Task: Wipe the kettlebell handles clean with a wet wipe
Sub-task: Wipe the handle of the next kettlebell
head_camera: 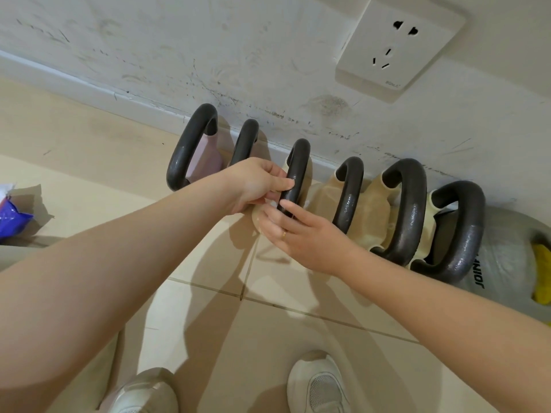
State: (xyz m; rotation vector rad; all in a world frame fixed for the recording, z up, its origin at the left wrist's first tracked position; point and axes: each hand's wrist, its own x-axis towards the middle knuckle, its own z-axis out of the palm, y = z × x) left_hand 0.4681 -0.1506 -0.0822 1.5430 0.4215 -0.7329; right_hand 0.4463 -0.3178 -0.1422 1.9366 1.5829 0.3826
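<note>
Several kettlebells stand in a row on the floor against the wall, all with dark handles. My left hand [256,183] has its fingers closed around the third handle [299,162] from the left side. Just below it, my right hand [298,234] is spread, and its fingertips touch the lower end of that same handle. I see no wet wipe in either hand. Left of them are the first handle [187,147] and the second handle [246,138]. To the right stand the fourth handle [348,195], the fifth handle [411,204] and the sixth handle [465,234].
A blue and purple packet [12,216] lies on the tiled floor at the far left. A white wall socket [396,46] sits above the kettlebells on the scuffed wall. My two white shoes [146,391] [319,386] stand at the bottom. The rightmost kettlebell has a large grey body [507,257].
</note>
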